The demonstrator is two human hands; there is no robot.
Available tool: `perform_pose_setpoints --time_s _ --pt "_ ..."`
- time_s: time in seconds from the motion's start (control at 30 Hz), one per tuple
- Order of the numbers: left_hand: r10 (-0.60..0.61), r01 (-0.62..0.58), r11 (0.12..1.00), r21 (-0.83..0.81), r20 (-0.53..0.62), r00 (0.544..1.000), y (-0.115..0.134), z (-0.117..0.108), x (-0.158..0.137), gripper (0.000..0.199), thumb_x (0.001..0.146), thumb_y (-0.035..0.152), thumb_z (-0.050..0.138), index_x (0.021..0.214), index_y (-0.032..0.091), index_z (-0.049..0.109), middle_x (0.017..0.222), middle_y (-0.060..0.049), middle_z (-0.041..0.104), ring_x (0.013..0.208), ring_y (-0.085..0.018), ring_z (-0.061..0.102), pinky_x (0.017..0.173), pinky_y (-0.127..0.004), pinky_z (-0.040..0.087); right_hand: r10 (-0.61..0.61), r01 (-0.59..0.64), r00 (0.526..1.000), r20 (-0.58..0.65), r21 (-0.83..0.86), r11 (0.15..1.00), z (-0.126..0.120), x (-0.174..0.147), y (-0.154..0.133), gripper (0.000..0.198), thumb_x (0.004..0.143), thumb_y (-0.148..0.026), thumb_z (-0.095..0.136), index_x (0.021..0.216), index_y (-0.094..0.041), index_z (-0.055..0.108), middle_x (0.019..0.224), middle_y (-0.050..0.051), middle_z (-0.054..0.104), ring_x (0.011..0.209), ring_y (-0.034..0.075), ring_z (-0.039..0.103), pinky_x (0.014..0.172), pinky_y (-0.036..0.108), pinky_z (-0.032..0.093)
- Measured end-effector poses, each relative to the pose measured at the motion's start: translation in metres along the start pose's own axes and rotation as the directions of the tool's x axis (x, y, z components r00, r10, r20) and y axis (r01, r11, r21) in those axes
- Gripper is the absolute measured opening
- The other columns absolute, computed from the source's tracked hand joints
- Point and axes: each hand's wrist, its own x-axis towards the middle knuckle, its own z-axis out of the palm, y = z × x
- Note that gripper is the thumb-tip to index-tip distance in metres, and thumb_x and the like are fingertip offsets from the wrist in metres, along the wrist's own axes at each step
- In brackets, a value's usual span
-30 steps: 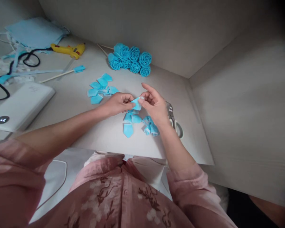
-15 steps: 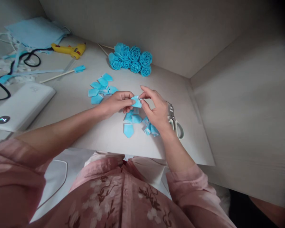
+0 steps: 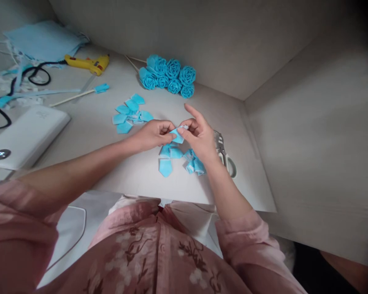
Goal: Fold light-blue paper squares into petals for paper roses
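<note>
Between my two hands is a small blue fabric petal (image 3: pixel 178 136), held above the table. My left hand (image 3: pixel 156 132) pinches its left side between thumb and fingers. On its upper right edge, the thumb and bent fingers of my right hand (image 3: pixel 200 134) press together, with the index finger raised. Several flat blue petals (image 3: pixel 165 167) lie just below my hands. Beside them, partly under my right wrist, sits a heap of folded blue pieces (image 3: pixel 195 163). Another group of blue petals (image 3: pixel 122 119) lies to the left, beyond my left wrist.
Scissors (image 3: pixel 222 151) lie right of my right hand. Blue fabric roses (image 3: pixel 173 77) on sticks rest at the back. Leftward are a yellow glue gun (image 3: pixel 87 63), a stick with a blue tip (image 3: pixel 79 96), a white power bank (image 3: pixel 29 134), blue masks (image 3: pixel 46 41) and a black cable.
My right thumb has moved up and left over the petal's edge, and its fingers have curled in behind. The petal is tilted differently in my hands.
</note>
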Motion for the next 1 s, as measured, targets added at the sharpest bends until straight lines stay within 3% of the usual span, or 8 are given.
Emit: perform_pose_setpoints --time_s 0.17,0.5,0.8,1.0 --pt "0.063 -0.060 0.995 0.077 -0.037 0.997 -0.003 -0.001 0.001 0.012 0.077 0.024 0.062 0.071 0.016 0.056 0.060 0.005 0.049 0.053 -0.006 0.042 0.049 -0.019 0.032 -0.008 0.007 1.000 -0.022 -0.069 0.998 0.002 -0.001 0.000 0.063 0.088 -0.051 0.065 0.144 -0.031 0.045 0.106 0.004 0.072 0.073 0.014 0.062 0.069 0.030 0.057" --pt "-0.078 0.076 0.988 -0.138 -0.009 0.997 0.005 -0.001 0.000 0.013 0.079 0.024 0.063 0.072 0.016 0.056 0.056 0.003 0.055 0.050 -0.008 0.051 0.048 -0.019 0.039 -0.250 0.206 0.966 -0.065 -0.392 0.897 -0.002 -0.009 -0.012 0.045 0.096 -0.038 0.054 0.141 -0.037 0.051 0.104 -0.002 0.075 0.098 0.017 0.069 0.097 0.035 0.055" --pt "-0.143 0.136 0.941 -0.310 -0.001 0.990 0.003 -0.001 -0.001 0.009 0.080 0.022 0.063 0.078 0.016 0.056 0.059 0.003 0.057 0.049 -0.007 0.051 0.048 -0.018 0.038 -0.363 0.339 0.929 0.064 -0.540 0.770 -0.007 -0.007 -0.016 0.040 0.100 -0.025 0.045 0.138 -0.033 0.056 0.107 -0.001 0.077 0.101 0.017 0.071 0.097 0.034 0.056" --pt "-0.154 0.145 0.928 -0.344 0.002 0.988 0.003 -0.001 -0.001 0.010 0.079 0.020 0.062 0.076 0.017 0.053 0.059 0.003 0.057 0.051 -0.007 0.052 0.049 -0.019 0.040 -0.437 0.401 0.896 0.078 -0.565 0.721 -0.005 -0.006 -0.015 0.039 0.100 -0.022 0.043 0.134 -0.032 0.059 0.105 -0.001 0.078 0.098 0.016 0.072 0.090 0.032 0.058"
